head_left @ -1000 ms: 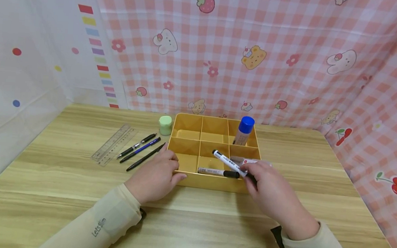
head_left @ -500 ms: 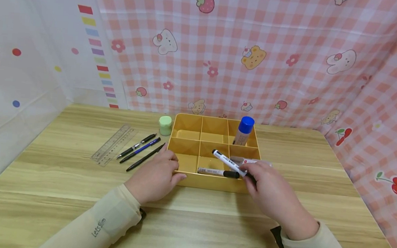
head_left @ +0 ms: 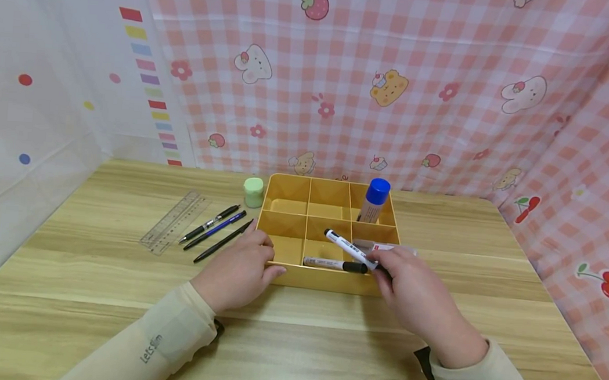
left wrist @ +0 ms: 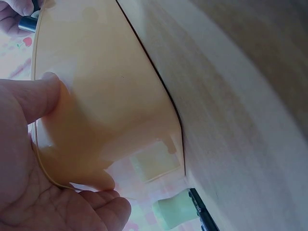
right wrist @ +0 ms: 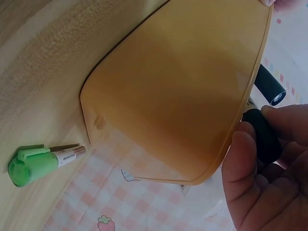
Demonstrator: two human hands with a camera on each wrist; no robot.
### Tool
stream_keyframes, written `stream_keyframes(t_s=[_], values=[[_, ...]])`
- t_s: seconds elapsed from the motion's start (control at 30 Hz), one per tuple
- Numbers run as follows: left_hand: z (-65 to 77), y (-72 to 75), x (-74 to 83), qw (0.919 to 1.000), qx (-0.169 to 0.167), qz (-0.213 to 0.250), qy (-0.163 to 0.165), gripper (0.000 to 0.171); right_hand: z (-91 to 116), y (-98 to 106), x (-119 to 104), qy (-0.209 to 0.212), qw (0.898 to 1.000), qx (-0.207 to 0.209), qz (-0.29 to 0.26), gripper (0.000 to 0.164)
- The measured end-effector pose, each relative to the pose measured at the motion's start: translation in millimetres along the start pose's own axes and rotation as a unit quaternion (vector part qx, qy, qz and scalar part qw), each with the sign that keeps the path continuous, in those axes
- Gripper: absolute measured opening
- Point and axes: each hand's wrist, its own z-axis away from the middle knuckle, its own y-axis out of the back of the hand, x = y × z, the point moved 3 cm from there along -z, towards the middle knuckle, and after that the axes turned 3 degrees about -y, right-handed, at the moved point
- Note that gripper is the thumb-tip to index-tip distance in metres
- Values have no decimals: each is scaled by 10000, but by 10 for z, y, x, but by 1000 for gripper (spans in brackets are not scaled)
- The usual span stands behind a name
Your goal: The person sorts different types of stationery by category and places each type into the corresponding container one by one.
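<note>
A yellow-orange six-compartment organizer box (head_left: 325, 281) stands on the table. My left hand (head_left: 239, 267) grips its front left corner, thumb on the front wall (left wrist: 96, 72) in the left wrist view. My right hand (head_left: 415, 295) pinches a white whiteboard marker (head_left: 350, 247) near its black cap (right wrist: 262, 137). The marker is tilted over the front middle compartment, its far end pointing back and left. Below it another marker (head_left: 326, 263) lies along the front wall. A blue-capped glue stick (head_left: 376, 197) stands in the back right compartment. A clear item with a white-and-red label (head_left: 383, 248) sits front right, partly behind my right hand.
Left of the box lie a clear ruler (head_left: 174, 220), a black-grip pen (head_left: 210, 224), a blue pen (head_left: 215, 230) and a black pen (head_left: 221, 242). A light green jar (head_left: 254, 193) stands by the back left corner. The right wrist view shows a green highlighter (right wrist: 38, 166) beside the box.
Almost nothing differs; the marker in my right hand has shifted very slightly left. My left hand and the box stay in place.
</note>
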Motion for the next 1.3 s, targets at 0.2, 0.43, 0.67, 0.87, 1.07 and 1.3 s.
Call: stream_keyframes(t_s=[0.2, 0.43, 0.67, 0.87, 1.07, 1.3], values=[[-2, -8, -4, 10000, -45, 9, 50, 36, -2, -8, 7, -16, 10000, -35, 26, 19], [-4, -2, 0, 10000, -17, 41, 20, 35, -8, -13, 8, -97, 9999, -93, 45, 20], [-4, 7, 1, 9999, -29, 104, 65, 35, -9, -13, -3, -184, 9998, -104, 53, 21], [-4, 7, -2, 9999, 10, 111, 34, 35, -11, -15, -4, -231, 9996, -128, 35, 21], [1, 1, -5, 9999, 31, 129, 12, 34, -13, -16, -6, -238, 9996, -133, 16, 22], [1, 2, -4, 10000, 14, 76, 46, 35, -13, -19, -9, -202, 9997, -96, -6, 22]])
